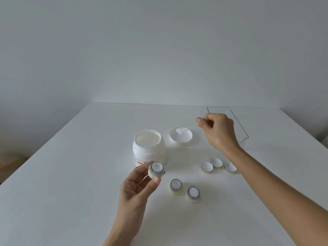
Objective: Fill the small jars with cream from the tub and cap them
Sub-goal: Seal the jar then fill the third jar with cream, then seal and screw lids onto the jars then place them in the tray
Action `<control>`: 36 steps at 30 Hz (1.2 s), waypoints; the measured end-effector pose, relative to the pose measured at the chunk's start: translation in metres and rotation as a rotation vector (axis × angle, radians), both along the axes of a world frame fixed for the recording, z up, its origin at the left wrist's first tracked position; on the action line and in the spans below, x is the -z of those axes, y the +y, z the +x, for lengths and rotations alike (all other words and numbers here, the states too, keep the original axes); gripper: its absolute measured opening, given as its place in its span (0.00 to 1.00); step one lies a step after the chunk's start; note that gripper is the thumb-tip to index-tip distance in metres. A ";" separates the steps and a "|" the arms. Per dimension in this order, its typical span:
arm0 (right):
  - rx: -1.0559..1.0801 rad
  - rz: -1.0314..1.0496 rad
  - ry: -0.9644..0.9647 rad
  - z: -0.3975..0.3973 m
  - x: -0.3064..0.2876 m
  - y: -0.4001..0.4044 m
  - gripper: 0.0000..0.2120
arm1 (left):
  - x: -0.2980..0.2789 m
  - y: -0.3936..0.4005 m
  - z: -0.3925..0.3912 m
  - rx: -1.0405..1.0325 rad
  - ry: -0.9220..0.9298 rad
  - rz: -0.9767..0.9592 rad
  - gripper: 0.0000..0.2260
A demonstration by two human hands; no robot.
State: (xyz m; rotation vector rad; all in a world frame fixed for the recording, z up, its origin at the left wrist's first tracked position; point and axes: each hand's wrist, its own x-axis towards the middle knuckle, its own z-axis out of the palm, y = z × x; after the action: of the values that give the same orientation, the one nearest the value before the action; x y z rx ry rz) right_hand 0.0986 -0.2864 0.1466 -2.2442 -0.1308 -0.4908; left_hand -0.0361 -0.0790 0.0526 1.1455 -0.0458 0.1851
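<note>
The left hand (137, 185) pinches a small cream-filled jar (156, 169) between thumb and fingers, lifted just in front of the open cream tub (148, 147) and tilted toward the camera. The right hand (219, 129) hangs above the table (71, 174) with fingers curled; whether it holds anything cannot be told. Two more filled jars (175, 186) (193, 194) stand uncapped; three caps (206, 167) lie under the right forearm.

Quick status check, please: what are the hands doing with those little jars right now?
Left hand grips one filled small jar. Right hand curled above the tub lid, apparently empty. Two filled jars uncapped; three caps waiting. Nothing in the way.
</note>
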 end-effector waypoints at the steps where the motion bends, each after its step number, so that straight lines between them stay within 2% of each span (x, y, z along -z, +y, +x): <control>1: 0.005 0.026 0.011 0.008 0.002 0.001 0.16 | 0.000 0.000 0.000 -0.002 0.002 0.000 0.19; 5: 0.029 0.086 -0.019 0.024 0.013 0.007 0.15 | 0.002 0.000 0.000 -0.012 0.008 0.010 0.19; 9: 0.020 0.038 -0.085 0.032 0.022 0.013 0.13 | 0.003 0.000 0.002 0.001 0.008 0.010 0.19; 13: -0.030 -0.023 -0.054 0.032 0.038 0.018 0.09 | 0.002 0.001 0.001 -0.003 0.007 0.001 0.19; 23: -0.026 -0.126 0.037 0.028 0.065 0.008 0.05 | 0.000 -0.001 0.000 -0.001 0.014 -0.007 0.19; 27: -0.033 -0.135 0.108 0.020 0.063 0.005 0.12 | -0.001 -0.002 0.000 -0.019 0.014 -0.004 0.17; 30: -0.019 -0.195 0.033 0.008 0.053 0.001 0.13 | -0.001 -0.002 0.000 -0.024 0.017 -0.006 0.15; 32: -0.024 -0.213 -0.043 -0.004 0.046 -0.006 0.09 | -0.001 -0.001 0.000 -0.020 0.014 -0.007 0.15; 34: -0.085 -0.191 -0.056 -0.018 0.042 -0.022 0.05 | -0.002 -0.001 -0.001 -0.010 0.008 -0.013 0.16; 36: -0.222 -0.223 0.051 -0.033 0.042 -0.040 0.08 | -0.002 -0.001 -0.001 0.001 0.005 -0.009 0.18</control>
State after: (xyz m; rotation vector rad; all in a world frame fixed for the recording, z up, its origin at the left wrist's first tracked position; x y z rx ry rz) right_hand 0.0660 -0.3262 0.1045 -2.4194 -0.4212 -0.3109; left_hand -0.0374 -0.0800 0.0549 1.1366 -0.0415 0.1810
